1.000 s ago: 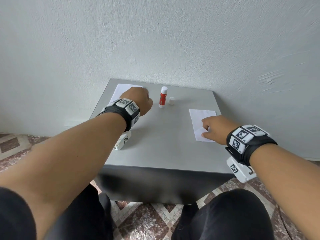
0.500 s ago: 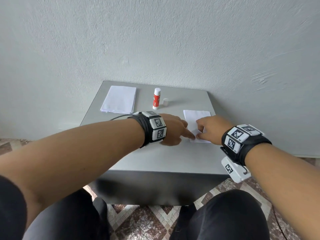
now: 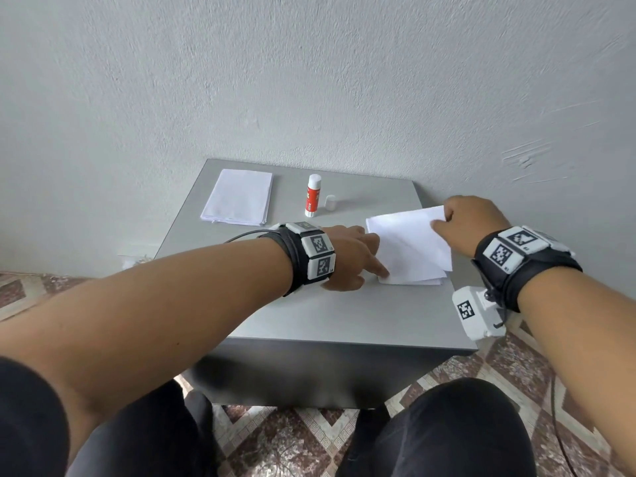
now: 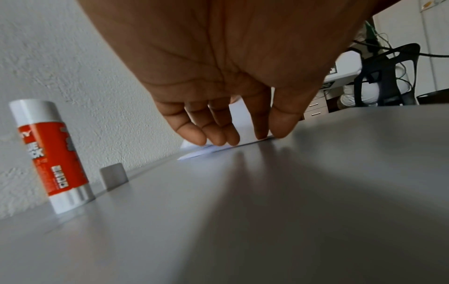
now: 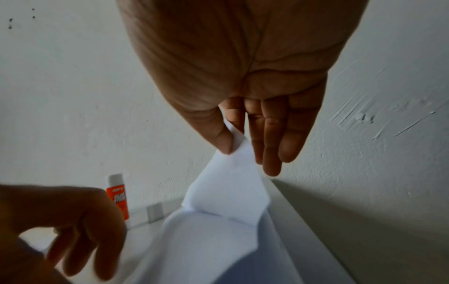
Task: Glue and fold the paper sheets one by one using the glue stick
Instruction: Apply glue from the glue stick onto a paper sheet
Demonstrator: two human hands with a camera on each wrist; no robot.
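A white paper sheet lies on a small pile at the right of the grey table. My left hand presses the pile's near-left corner with straight fingers; the left wrist view shows the fingertips on the paper edge. My right hand pinches the top sheet's far-right corner and holds it raised; in the right wrist view the thumb and a finger grip the lifted sheet. The red-and-white glue stick stands uncapped at the back, its cap beside it.
A stack of white sheets lies at the table's back left. The table stands against a grey wall. My knees and a patterned floor are below the table's near edge. A chair shows in the left wrist view.
My left hand moved from beside the glue stick across to the right pile and now presses its corner. My right hand went from resting on the pile to lifting the top sheet's far corner.
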